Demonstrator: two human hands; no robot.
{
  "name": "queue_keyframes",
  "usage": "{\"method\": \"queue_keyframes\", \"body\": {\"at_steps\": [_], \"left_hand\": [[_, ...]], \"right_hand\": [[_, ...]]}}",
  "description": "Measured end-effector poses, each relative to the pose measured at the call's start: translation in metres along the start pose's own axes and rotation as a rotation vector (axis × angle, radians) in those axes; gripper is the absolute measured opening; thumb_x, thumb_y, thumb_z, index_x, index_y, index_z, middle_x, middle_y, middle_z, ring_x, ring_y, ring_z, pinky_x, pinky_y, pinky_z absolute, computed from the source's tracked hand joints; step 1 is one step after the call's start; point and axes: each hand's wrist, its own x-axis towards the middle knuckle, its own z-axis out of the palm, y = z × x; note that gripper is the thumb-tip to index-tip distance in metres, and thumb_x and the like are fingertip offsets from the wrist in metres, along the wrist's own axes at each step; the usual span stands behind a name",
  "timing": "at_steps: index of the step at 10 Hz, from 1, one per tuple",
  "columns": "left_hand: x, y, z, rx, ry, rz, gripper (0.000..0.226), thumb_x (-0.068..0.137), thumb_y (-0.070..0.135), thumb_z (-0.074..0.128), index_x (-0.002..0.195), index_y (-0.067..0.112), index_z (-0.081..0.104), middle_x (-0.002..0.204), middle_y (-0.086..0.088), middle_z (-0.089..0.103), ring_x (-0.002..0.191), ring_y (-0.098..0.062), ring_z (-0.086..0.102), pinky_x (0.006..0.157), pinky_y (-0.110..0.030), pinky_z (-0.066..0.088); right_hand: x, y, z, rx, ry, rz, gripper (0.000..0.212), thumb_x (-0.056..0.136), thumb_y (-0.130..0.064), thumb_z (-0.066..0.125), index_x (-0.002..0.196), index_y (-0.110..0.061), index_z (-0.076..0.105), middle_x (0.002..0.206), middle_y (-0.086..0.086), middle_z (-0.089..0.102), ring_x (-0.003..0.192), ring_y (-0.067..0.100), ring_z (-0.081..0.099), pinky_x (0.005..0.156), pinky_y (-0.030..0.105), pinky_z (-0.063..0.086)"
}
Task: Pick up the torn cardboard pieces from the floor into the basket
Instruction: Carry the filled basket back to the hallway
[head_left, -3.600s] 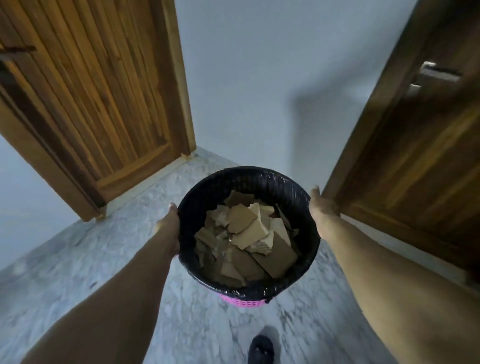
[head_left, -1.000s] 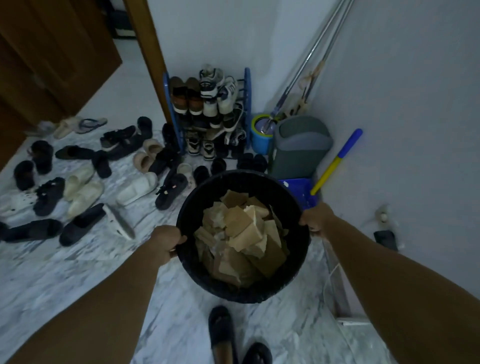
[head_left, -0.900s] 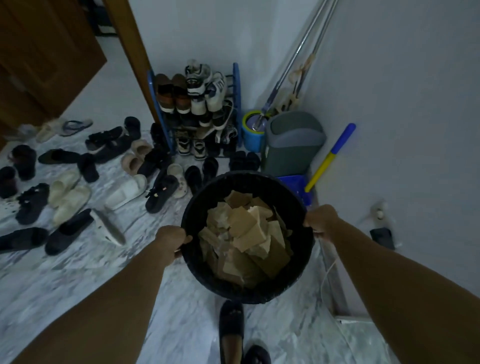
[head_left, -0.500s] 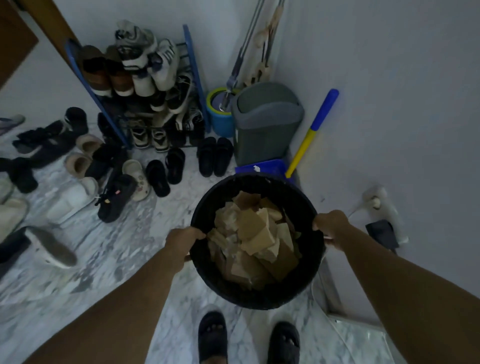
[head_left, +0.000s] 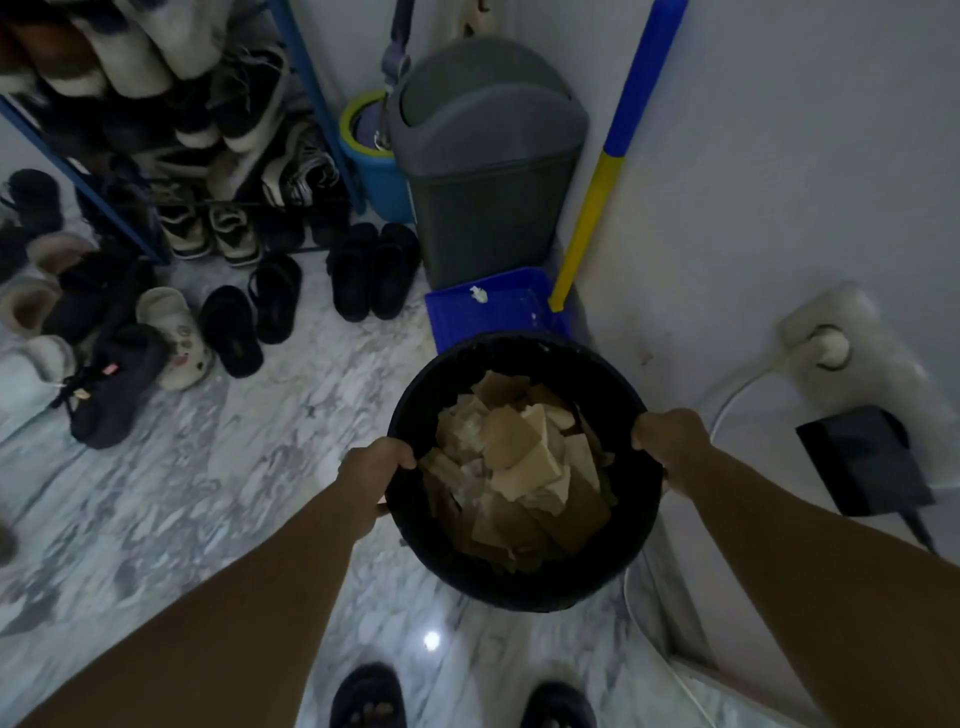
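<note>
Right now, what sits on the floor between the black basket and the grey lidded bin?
In the head view, a blue dustpan lies between the black basket and grey bin.

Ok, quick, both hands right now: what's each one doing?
Left hand: gripping the basket rim, left side.
Right hand: gripping the rim, right side.

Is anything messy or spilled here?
No cardboard spilled: the torn brown cardboard pieces sit inside the black round basket. Only the loose shoes lie scattered across the marble floor beside the blue shoe rack.
</note>
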Motion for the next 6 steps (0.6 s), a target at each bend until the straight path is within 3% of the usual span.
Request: {"method": "queue_keyframes", "body": {"at_steps": [1,2,3,4,5,6], "left_hand": [[0.019,-0.010,0.016,0.001,-0.011,0.000,0.045,0.072,0.006,0.058,0.117,0.001,0.058,0.111,-0.015,0.060,0.097,-0.030,0.058,0.064,-0.033,0.046],[0.027,-0.011,0.025,0.020,-0.001,0.029,0.041,0.075,0.006,0.059,0.116,0.001,0.060,0.110,-0.015,0.059,0.094,-0.028,0.056,0.080,-0.041,0.049],[0.033,-0.014,0.031,0.083,0.017,0.035,0.045,0.074,0.012,0.062,0.118,0.005,0.059,0.122,-0.017,0.057,0.099,-0.030,0.055,0.084,-0.043,0.047],[0.029,-0.024,0.035,0.135,0.007,0.012,0.075,0.076,0.016,0.064,0.145,0.009,0.035,0.147,-0.012,0.038,0.126,-0.031,0.042,0.081,-0.038,0.037],[0.013,-0.032,0.033,0.184,0.058,0.000,0.087,0.081,0.018,0.065,0.152,0.006,0.017,0.155,-0.013,0.024,0.138,-0.032,0.030,0.094,-0.039,0.035],[-0.028,-0.030,0.034,0.213,0.042,-0.009,0.077,0.084,0.017,0.066,0.148,0.000,0.027,0.147,-0.014,0.035,0.116,-0.030,0.046,0.079,-0.031,0.039]], "right_hand": [[0.023,0.008,0.004,0.004,0.050,-0.029,0.013,0.086,-0.006,0.055,0.097,0.000,0.052,0.089,0.013,0.052,0.080,0.029,0.051,0.072,0.032,0.040],[0.029,0.007,0.004,0.033,0.065,-0.039,0.012,0.084,-0.005,0.055,0.095,-0.005,0.051,0.088,0.013,0.050,0.077,0.027,0.049,0.072,0.031,0.038],[0.038,0.015,0.007,0.048,0.060,-0.046,0.019,0.080,-0.003,0.054,0.086,-0.013,0.039,0.086,0.006,0.041,0.072,0.021,0.041,0.071,0.031,0.037],[0.025,0.023,0.005,-0.050,0.043,-0.099,0.029,0.087,0.000,0.052,0.110,-0.013,0.041,0.104,0.009,0.044,0.088,0.023,0.045,0.082,0.026,0.029],[0.002,0.023,0.001,-0.183,0.022,-0.155,0.057,0.092,-0.005,0.053,0.144,0.000,0.031,0.137,0.020,0.046,0.122,0.035,0.048,0.106,0.038,0.040],[-0.027,0.024,-0.012,-0.257,-0.039,-0.198,0.055,0.093,-0.008,0.052,0.144,0.000,0.034,0.140,0.021,0.047,0.126,0.036,0.047,0.108,0.041,0.041]]}}
